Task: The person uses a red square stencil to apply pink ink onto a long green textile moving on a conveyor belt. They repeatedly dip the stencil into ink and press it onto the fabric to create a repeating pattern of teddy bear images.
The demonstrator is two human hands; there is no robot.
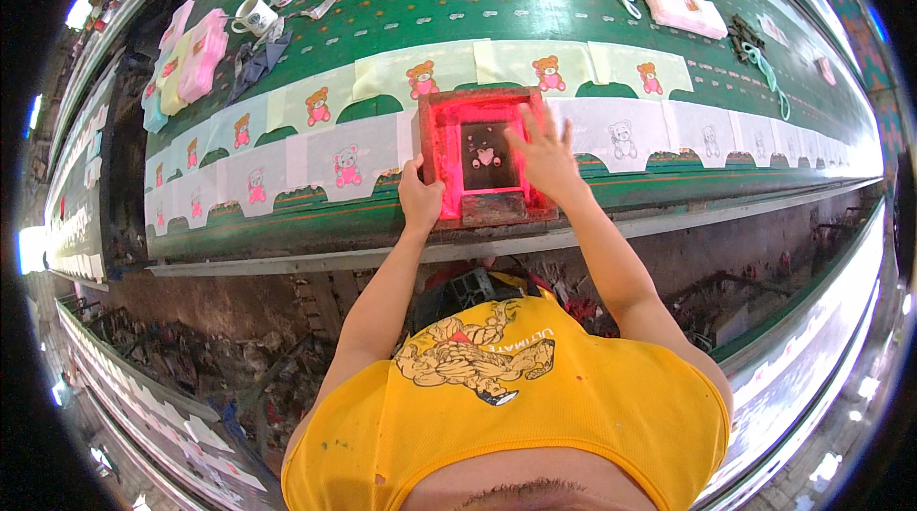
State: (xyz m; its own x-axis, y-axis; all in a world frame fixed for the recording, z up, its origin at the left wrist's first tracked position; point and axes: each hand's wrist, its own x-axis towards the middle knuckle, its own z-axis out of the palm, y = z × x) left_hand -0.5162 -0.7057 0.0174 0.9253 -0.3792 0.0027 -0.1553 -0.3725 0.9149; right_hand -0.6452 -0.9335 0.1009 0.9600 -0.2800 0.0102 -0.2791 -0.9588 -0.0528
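green is the table (458, 24), and along it two rows of cloth are laid: a white row (373, 134) nearer the body, a pale yellow row (449, 60) beyond. over the white row, near the table's front edge, the frame (478, 98) is set, its wood stained red. in outline it is almost square; its dark window (489, 140) is longer, and that long axis is pointed away from the body, across the table. the frame is placed between the hands. by the left hand (420, 198) its left side is gripped, low down, thumb and fingers closed on the wood. the right hand (549, 156) is held over the right side, fingers spread, nothing clasped; whether the wood is touched cannot be told. inside the near end, between both hands, a brown block (494, 209) is seen, lying crosswise.
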